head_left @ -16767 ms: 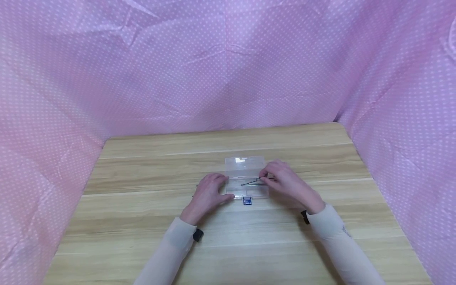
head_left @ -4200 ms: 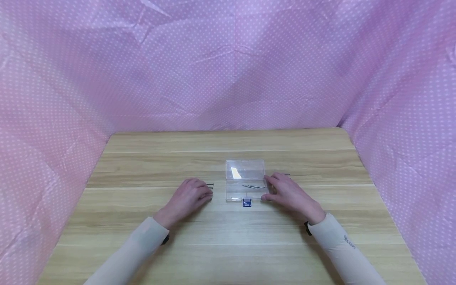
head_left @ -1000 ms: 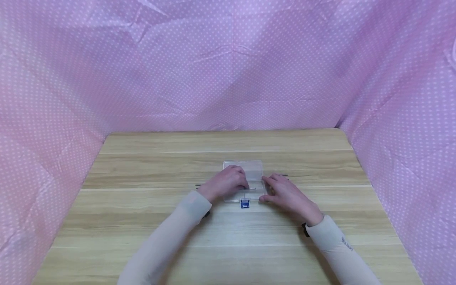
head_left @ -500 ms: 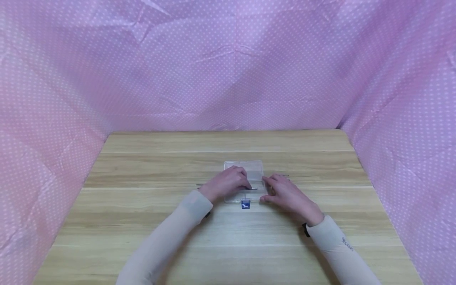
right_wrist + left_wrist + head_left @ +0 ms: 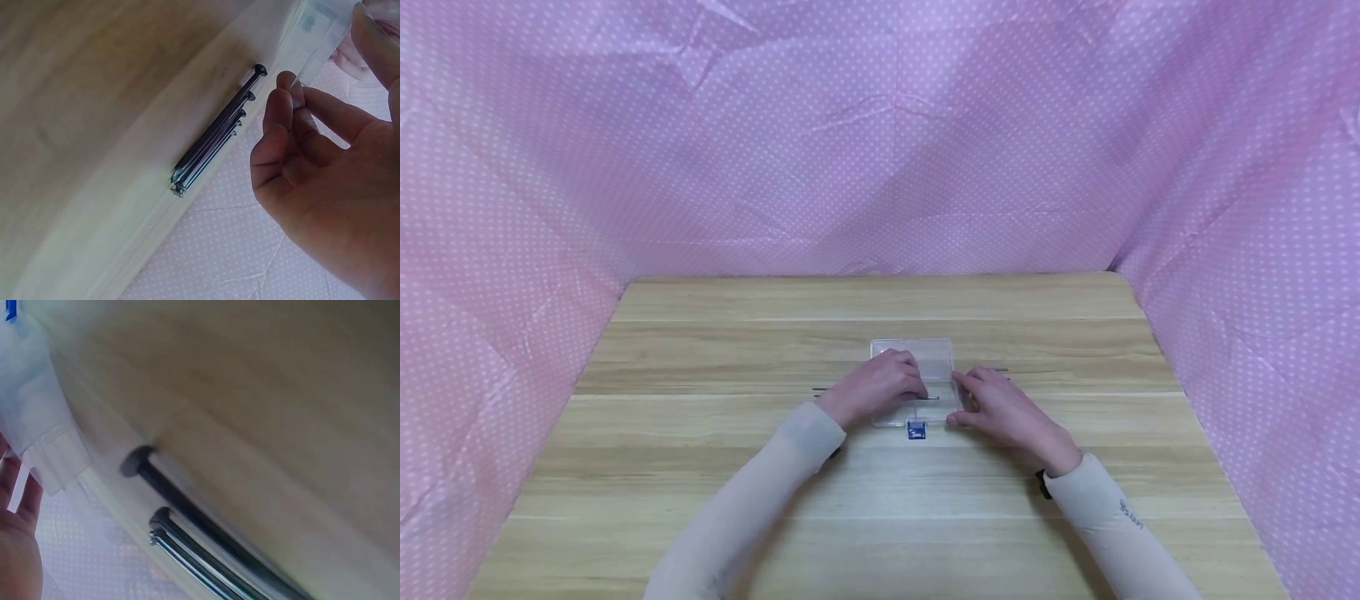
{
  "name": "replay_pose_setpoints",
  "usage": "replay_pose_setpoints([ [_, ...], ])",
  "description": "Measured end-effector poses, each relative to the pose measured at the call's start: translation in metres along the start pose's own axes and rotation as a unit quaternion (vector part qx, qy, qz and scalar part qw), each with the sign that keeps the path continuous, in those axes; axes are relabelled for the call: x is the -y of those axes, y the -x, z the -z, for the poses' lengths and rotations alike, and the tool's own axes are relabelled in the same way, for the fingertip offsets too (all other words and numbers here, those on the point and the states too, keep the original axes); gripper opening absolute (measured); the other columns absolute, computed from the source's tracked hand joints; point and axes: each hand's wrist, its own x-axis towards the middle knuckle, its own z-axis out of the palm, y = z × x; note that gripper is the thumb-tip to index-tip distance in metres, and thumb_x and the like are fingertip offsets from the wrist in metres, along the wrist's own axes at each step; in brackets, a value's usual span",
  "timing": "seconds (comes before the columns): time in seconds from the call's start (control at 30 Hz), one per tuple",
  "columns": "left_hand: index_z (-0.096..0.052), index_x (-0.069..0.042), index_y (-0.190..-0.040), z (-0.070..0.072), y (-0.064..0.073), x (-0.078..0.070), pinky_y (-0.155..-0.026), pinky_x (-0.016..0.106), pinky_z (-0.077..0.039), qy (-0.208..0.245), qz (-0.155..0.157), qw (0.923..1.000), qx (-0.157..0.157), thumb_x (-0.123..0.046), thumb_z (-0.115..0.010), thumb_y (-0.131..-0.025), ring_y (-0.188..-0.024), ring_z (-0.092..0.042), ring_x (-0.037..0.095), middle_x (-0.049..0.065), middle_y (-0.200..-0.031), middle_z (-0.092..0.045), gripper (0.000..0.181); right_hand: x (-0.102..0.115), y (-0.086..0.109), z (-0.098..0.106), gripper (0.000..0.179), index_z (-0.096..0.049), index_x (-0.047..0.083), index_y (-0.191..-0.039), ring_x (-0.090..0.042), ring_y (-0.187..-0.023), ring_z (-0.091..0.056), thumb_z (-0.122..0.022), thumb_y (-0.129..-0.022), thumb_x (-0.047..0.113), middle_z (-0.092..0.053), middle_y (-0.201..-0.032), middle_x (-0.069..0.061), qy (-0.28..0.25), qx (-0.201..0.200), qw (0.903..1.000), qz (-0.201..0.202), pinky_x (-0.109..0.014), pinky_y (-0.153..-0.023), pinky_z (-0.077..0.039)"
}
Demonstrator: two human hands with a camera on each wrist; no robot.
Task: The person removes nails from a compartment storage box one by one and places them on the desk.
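Note:
In the head view a clear plastic box [image 5: 936, 360] lies on the table with its lid folded back. A blue label [image 5: 916, 430] sits at its front edge. My left hand [image 5: 880, 385] reaches over the box and pinches a nail [image 5: 933, 398] inside it; one end shows past the fingertips. At the right end, my right hand [image 5: 1003, 412] grips the box between thumb and fingers. The left wrist view has several nails [image 5: 209, 515] on the table left of the box. Another row of nails [image 5: 215, 131] lies near my right hand [image 5: 340, 172].
The wooden table [image 5: 880, 517] has a pink dotted cloth [image 5: 880, 150] behind it and at both sides. In the head view, thin nail ends [image 5: 820, 389] show beyond the left hand, and others [image 5: 1002, 369] behind the right hand.
Earlier the right hand held a nail over the box while the left steadied it. Then the left hand was at the left nails and moved right, over the box. The last second shows almost no motion.

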Motion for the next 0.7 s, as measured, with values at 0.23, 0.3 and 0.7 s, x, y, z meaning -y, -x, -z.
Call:
replay_pose_setpoints([
  [0.23, -0.083, -0.028, -0.105, -0.003, -0.001, 0.003, -0.096, 0.031, -0.045, -0.026, -0.006, 0.9981, -0.055, -0.023, -0.075, -0.095, -0.099, -0.051, 0.017, -0.003, -0.103, -0.061, 0.014, 0.0, 0.0, 0.0, 0.072, -0.059, -0.005, -0.14, -0.016, -0.087, -0.048, -0.084, -0.088, 0.038, -0.059, -0.108, -0.003, 0.004, -0.003, 1.0, 0.006, -0.032, -0.073, -0.043],
  [0.3, -0.084, -0.029, -0.102, -0.004, -0.003, 0.004, -0.097, 0.033, -0.044, -0.024, 0.004, 0.9979, -0.06, -0.026, -0.076, -0.094, -0.1, -0.049, 0.018, -0.003, -0.103, -0.056, 0.012, 0.0, 0.0, 0.0, 0.072, -0.059, -0.005, -0.14, -0.016, -0.086, -0.047, -0.084, -0.087, 0.038, -0.058, -0.106, -0.002, 0.004, -0.004, 1.0, 0.007, -0.031, -0.072, -0.043],
  [0.7, -0.084, -0.028, -0.099, -0.002, -0.009, 0.0, -0.113, 0.038, -0.038, -0.053, 0.042, 0.9976, -0.012, -0.032, -0.076, -0.095, -0.11, -0.052, 0.018, -0.003, -0.109, -0.06, 0.01, -0.002, -0.001, -0.001, 0.074, -0.058, -0.007, -0.14, -0.016, -0.084, -0.047, -0.084, -0.087, 0.038, -0.056, -0.101, -0.001, 0.004, 0.0, 0.9999, 0.009, -0.031, -0.072, -0.043],
])
